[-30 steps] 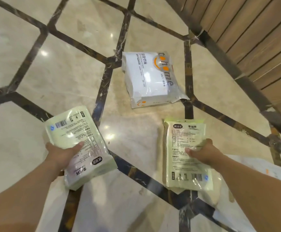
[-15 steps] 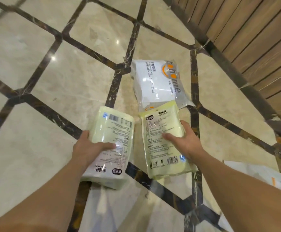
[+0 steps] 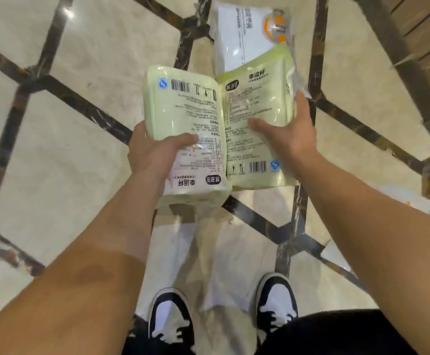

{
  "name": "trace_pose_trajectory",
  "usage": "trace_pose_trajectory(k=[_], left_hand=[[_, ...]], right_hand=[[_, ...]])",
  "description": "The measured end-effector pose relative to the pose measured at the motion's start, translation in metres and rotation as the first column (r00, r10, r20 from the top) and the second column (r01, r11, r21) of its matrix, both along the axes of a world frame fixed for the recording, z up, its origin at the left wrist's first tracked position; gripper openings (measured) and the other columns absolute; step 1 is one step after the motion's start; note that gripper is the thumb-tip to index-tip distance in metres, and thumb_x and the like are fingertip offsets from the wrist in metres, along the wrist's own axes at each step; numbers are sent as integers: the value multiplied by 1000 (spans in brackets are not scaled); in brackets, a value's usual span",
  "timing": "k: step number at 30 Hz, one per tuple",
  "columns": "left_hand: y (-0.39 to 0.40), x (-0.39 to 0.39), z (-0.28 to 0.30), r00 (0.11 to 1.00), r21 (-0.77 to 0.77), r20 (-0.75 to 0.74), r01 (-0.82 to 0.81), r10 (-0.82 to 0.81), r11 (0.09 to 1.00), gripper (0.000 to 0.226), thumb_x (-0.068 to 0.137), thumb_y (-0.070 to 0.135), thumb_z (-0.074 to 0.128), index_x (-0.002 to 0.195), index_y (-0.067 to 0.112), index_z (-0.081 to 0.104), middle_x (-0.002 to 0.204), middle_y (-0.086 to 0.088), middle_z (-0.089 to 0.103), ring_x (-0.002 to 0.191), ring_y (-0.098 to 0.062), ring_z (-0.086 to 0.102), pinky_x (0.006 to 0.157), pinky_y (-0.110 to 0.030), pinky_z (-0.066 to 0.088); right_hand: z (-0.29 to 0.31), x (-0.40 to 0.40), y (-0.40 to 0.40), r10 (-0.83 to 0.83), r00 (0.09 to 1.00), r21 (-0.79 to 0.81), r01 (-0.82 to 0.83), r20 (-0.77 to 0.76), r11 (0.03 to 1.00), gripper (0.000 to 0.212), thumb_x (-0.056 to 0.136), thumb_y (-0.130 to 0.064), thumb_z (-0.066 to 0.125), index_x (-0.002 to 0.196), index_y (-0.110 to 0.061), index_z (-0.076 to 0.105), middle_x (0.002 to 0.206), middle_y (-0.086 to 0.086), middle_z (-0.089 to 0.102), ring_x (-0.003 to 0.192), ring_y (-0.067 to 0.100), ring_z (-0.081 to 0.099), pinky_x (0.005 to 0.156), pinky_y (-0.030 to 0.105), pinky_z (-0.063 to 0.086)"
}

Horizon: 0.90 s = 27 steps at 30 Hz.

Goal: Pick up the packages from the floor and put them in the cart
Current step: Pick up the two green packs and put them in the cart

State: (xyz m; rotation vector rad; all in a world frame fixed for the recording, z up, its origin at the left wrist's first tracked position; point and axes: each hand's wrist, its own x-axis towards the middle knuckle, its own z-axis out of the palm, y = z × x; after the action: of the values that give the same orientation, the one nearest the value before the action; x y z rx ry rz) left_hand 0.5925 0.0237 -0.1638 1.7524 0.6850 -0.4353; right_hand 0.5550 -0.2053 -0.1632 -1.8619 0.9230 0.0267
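My left hand (image 3: 157, 152) grips a pale green package (image 3: 183, 111) by its left edge, label side up, lifted off the floor. My right hand (image 3: 289, 134) holds a second pale green package (image 3: 257, 98) by its right edge. The two green packs are side by side and touch along their inner edges at chest height. A larger white package with an orange logo (image 3: 242, 29) lies on the marble floor beyond them, partly hidden by the right-hand pack. The cart is not in view.
Cream marble floor (image 3: 85, 47) with dark inlaid lines. A wooden slatted wall (image 3: 429, 34) runs at the upper right. Another white package edge (image 3: 336, 254) lies on the floor at the right. My two black-and-white shoes (image 3: 170, 319) stand at the bottom.
Both hands have lifted the green packages higher and brought them together until they touch. The view has tilted down, so my shoes now show and the white package sits at the top edge.
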Motion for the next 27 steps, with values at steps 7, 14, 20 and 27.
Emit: trace_pose_trajectory(k=[7,14,20,27], left_hand=[[-6,-37,162,996,-74,87,-20,26,997,80,50,21,103,122,30,68,108,3,81,95,-22,80,82,-47,66],[-70,-62,407,988,-106,75,143,-135,984,95,39,37,102,126,31,64,108,2,79,93,-22,79,80,-47,66],[-131,-77,657,902,-102,226,398,-369,912,107,34,52,99,132,32,60,110,0,78,94,-25,78,82,-48,66],[-196,-107,858,581,-118,452,791,-676,601,74,56,26,102,116,35,60,107,1,77,91,-24,78,78,-50,65]], right_hand=[[168,-40,-19,-31,999,6,31,22,999,73,72,-46,93,135,-26,61,112,-10,74,97,8,73,77,25,63],[425,-93,-83,-103,993,60,100,57,993,68,74,-41,94,132,-26,61,105,-16,73,89,3,71,61,18,54],[664,-162,-120,-345,924,87,334,165,938,71,67,-46,97,128,-29,62,114,-8,76,102,18,75,86,42,62],[844,-279,-132,-542,724,111,553,427,826,56,79,-33,92,128,-26,65,110,-6,80,86,9,80,64,24,62]])
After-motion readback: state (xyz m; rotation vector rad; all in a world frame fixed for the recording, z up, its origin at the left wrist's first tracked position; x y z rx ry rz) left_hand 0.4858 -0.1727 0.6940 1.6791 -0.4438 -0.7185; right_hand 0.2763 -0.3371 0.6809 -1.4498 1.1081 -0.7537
